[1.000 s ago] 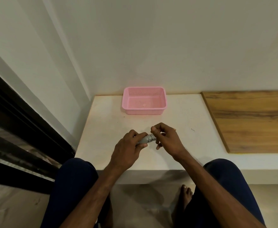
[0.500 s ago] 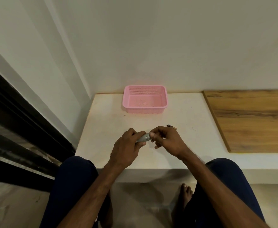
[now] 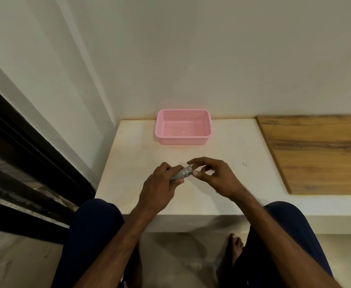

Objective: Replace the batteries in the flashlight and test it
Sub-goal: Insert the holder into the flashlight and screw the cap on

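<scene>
A small silver flashlight [image 3: 182, 173] with a knurled body is held over the white ledge [image 3: 133, 163], its narrow end pointing right. My left hand [image 3: 161, 187] is wrapped around the body and hides most of it. My right hand [image 3: 214, 177] meets it from the right. The forefinger lies over the narrow end and the thumb just below it, loosely pinching the tip, while the other fingers are curled. No loose battery is visible.
A pink perforated plastic basket [image 3: 184, 140] stands at the back of the ledge against the wall and looks empty. A wooden panel [image 3: 320, 150] covers the ledge to the right. My knees sit below the front edge, with a dark window frame [image 3: 25, 142] on the left.
My right hand's fingers have loosened and spread at the flashlight's end. The small dark item seen behind the right hand half a second ago is now out of sight.
</scene>
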